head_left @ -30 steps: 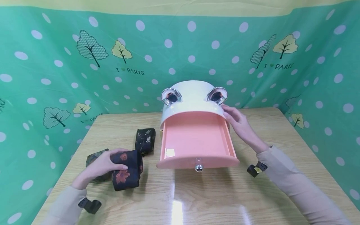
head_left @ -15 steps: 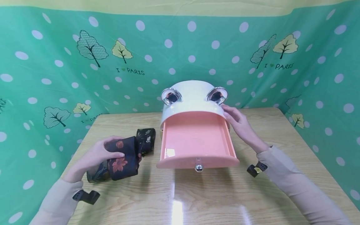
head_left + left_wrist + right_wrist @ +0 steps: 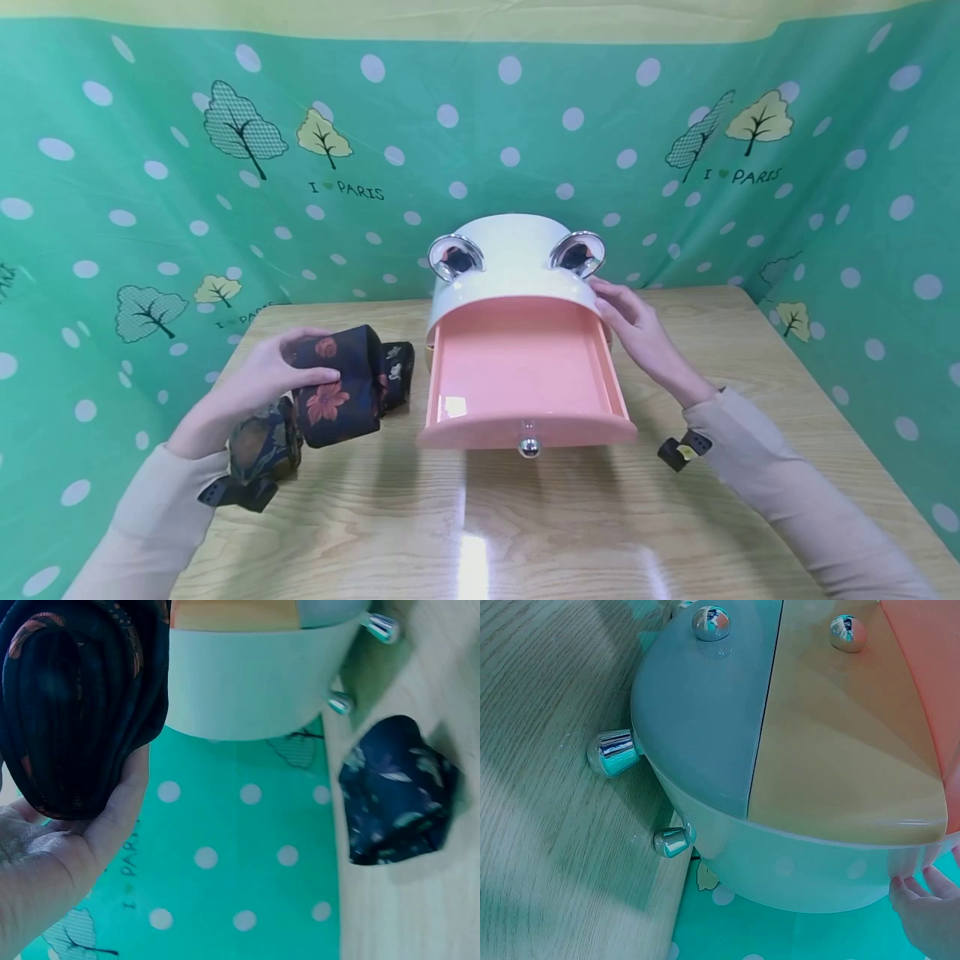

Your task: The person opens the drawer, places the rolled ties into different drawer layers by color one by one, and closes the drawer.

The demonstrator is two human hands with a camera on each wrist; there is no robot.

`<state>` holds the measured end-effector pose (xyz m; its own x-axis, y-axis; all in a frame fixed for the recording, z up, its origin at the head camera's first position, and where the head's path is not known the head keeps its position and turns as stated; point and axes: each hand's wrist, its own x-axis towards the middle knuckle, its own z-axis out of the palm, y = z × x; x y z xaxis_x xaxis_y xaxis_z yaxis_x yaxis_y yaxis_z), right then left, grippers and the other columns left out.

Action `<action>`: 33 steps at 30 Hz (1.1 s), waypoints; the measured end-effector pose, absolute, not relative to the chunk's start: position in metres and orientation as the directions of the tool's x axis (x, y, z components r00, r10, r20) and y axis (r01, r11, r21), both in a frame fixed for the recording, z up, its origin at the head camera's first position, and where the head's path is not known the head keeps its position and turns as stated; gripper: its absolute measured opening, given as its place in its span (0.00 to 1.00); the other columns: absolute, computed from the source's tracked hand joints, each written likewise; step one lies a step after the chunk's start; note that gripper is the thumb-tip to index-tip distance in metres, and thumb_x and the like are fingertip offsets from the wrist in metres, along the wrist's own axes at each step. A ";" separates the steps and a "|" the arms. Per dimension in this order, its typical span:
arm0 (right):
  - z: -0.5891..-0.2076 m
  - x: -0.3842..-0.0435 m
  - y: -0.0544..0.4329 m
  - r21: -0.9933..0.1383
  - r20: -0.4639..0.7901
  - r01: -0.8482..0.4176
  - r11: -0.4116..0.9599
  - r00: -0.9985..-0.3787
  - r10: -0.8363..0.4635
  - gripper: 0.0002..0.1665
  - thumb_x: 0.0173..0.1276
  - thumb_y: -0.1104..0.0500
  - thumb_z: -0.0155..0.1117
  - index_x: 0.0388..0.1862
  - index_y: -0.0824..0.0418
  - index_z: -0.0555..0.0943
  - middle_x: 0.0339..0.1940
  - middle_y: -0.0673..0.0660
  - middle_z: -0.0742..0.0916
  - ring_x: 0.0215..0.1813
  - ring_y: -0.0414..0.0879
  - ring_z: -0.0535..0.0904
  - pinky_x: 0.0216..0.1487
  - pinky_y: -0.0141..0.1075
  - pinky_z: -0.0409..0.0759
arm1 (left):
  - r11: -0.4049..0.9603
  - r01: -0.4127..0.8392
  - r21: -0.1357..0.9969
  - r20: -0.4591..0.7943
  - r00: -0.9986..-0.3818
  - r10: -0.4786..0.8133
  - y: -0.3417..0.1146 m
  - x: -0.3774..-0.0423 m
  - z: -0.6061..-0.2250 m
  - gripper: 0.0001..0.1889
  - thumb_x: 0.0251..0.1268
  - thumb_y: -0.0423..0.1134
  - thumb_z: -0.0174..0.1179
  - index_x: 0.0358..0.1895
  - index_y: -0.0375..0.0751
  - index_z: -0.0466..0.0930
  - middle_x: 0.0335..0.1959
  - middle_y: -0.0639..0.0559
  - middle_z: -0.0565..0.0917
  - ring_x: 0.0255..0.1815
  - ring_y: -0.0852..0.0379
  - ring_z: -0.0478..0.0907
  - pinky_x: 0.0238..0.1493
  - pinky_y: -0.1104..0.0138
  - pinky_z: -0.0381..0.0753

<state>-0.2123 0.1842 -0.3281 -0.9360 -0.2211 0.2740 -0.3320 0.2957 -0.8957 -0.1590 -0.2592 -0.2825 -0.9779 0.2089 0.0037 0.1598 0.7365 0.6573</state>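
Note:
My left hand grips a dark roll of cloth with red flowers, lifted over the left side of the table. Its coiled layers show end-on in the left wrist view. Partly hidden behind it is a smaller black flowered roll. Another dark patterned roll lies under my left wrist. A white, frog-like drawer cabinet stands at the back centre, its pink top drawer pulled out and bare inside. My right hand rests its fingertips against the cabinet's right side.
Below the pink drawer, a yellow drawer front and a blue one show in the right wrist view, with silver knobs. Chrome feet stick out at the base. A green dotted curtain encloses the wooden table.
My left hand has carried the red-flowered roll up and away toward the back, so it now covers part of the smaller black roll. The right hand and cabinet stay put.

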 end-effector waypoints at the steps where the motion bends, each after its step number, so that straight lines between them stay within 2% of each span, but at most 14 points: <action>1: -0.328 -0.212 0.184 -0.895 0.273 -0.331 0.298 -0.936 -0.221 0.24 0.69 0.55 0.47 0.62 0.62 0.63 0.66 0.57 0.64 0.67 0.52 0.57 0.64 0.49 0.59 | 0.742 0.163 0.650 0.008 -0.978 0.208 -0.257 -0.160 -0.280 0.32 0.50 0.48 0.64 0.57 0.36 0.67 0.56 0.37 0.69 0.53 0.45 0.67 0.47 0.57 0.70; 9: -0.328 -0.212 0.184 -0.897 0.273 -0.330 0.294 -0.937 -0.219 0.24 0.69 0.55 0.47 0.62 0.62 0.63 0.66 0.57 0.64 0.67 0.52 0.57 0.64 0.48 0.59 | 0.699 0.176 0.693 0.024 -0.975 0.222 -0.245 -0.167 -0.257 0.31 0.50 0.45 0.64 0.57 0.35 0.66 0.56 0.38 0.68 0.57 0.45 0.62 0.48 0.58 0.69; 16: -0.328 -0.213 0.184 -0.900 0.276 -0.332 0.284 -0.936 -0.220 0.24 0.69 0.56 0.47 0.62 0.63 0.63 0.66 0.57 0.64 0.67 0.51 0.57 0.64 0.48 0.59 | 0.689 0.144 0.710 0.003 -0.980 0.201 -0.231 -0.174 -0.243 0.32 0.50 0.48 0.64 0.57 0.39 0.66 0.52 0.42 0.71 0.49 0.51 0.68 0.43 0.66 0.72; 24: -0.328 -0.213 0.184 -0.899 0.279 -0.335 0.284 -0.935 -0.220 0.24 0.69 0.56 0.47 0.62 0.63 0.63 0.66 0.58 0.64 0.67 0.51 0.57 0.65 0.47 0.58 | 0.676 0.153 0.720 -0.008 -0.974 0.229 -0.209 -0.181 -0.235 0.33 0.47 0.53 0.65 0.56 0.42 0.68 0.52 0.45 0.71 0.51 0.50 0.66 0.50 0.58 0.69; 33: -0.328 -0.213 0.184 -0.897 0.275 -0.332 0.291 -0.936 -0.220 0.24 0.69 0.55 0.47 0.62 0.63 0.63 0.66 0.57 0.64 0.67 0.51 0.57 0.65 0.47 0.59 | 0.565 0.206 0.799 0.044 -0.957 0.287 -0.178 -0.191 -0.235 0.28 0.46 0.43 0.67 0.52 0.38 0.71 0.42 0.43 0.78 0.41 0.54 0.74 0.40 0.68 0.76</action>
<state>-0.2131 0.1844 -0.3281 -0.9361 -0.2199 0.2747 -0.3317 0.2910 -0.8974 -0.1909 -0.1779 -0.2350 -0.9569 0.2870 0.0437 0.2059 0.5651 0.7989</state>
